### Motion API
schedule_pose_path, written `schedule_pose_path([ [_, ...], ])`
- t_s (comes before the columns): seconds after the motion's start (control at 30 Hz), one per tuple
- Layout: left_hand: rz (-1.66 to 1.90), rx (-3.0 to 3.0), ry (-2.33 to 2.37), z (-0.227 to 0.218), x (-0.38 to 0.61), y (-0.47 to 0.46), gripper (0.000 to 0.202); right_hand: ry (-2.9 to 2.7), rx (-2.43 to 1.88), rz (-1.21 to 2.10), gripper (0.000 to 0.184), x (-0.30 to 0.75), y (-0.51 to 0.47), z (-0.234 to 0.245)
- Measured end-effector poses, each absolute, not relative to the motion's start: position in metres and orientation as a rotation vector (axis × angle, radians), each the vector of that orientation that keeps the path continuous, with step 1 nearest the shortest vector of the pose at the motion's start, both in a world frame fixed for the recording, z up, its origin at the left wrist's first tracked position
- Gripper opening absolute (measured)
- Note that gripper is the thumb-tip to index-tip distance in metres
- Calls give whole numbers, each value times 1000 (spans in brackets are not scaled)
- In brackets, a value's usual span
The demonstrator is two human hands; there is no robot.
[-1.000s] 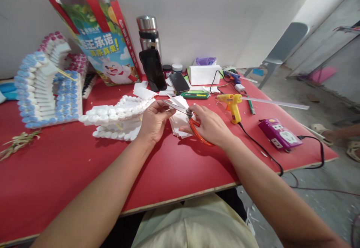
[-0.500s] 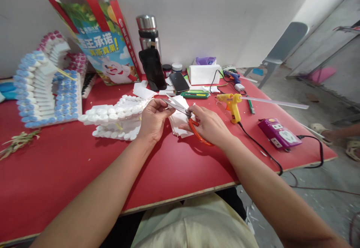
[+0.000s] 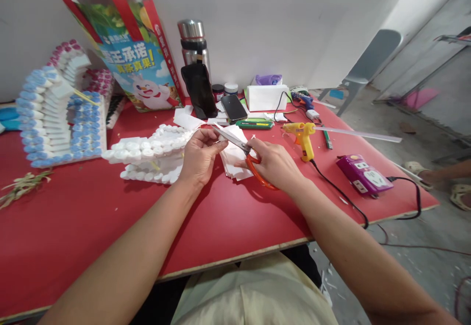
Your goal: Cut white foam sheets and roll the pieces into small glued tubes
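Observation:
My right hand (image 3: 274, 163) is closed around the orange handles of a pair of scissors (image 3: 257, 172). Their metal blades point left and away from me, reaching the fingertips of my left hand (image 3: 200, 155). Those fingers are pinched on a small white piece of paper (image 3: 222, 138) beside the blades; most of it is hidden. Below the scissors lies a stack of white paper sheets (image 3: 235, 160) on the red table (image 3: 228, 222). Just left of my left hand stands a white form built of rounded white rolls (image 3: 140, 150), partly covered by that hand.
At right are a yellow glue gun (image 3: 303, 138) with a long glue stick and a purple power socket (image 3: 364, 174) with cords. Phones (image 3: 234, 108), a steel flask (image 3: 194, 45) and a printed bag (image 3: 132, 60) stand behind. A blue-and-white rolled-paper structure (image 3: 61, 119) is at left.
The scissor blades look closer together than before. Both hands have stayed in nearly the same place, and the things on the table have not moved.

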State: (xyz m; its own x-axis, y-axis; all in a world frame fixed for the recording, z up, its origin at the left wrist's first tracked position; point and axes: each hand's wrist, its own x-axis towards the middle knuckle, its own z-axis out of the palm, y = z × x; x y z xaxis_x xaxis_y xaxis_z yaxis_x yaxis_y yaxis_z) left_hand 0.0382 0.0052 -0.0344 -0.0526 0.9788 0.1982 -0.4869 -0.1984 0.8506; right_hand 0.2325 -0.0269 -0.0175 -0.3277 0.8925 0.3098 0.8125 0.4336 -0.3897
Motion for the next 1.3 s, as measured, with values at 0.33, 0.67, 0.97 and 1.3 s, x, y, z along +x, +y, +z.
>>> schedule_pose_path([
  [0.33, 1309, 750, 681, -33, 32, 5, 30, -1871, -1538, 375, 39, 240, -20, -16],
  [0.67, 1246, 588, 670, -29, 33, 4, 18, -1936, -1440, 424, 46, 245, -22, -11],
  [0.97, 1280, 559, 655, -31, 30, 6, 15, -2184, -1405, 236, 53, 241, -22, -19],
  [1.3, 1317, 703, 669, -33, 30, 5, 15, -2201, -1383, 141, 51, 240, -22, -21],
])
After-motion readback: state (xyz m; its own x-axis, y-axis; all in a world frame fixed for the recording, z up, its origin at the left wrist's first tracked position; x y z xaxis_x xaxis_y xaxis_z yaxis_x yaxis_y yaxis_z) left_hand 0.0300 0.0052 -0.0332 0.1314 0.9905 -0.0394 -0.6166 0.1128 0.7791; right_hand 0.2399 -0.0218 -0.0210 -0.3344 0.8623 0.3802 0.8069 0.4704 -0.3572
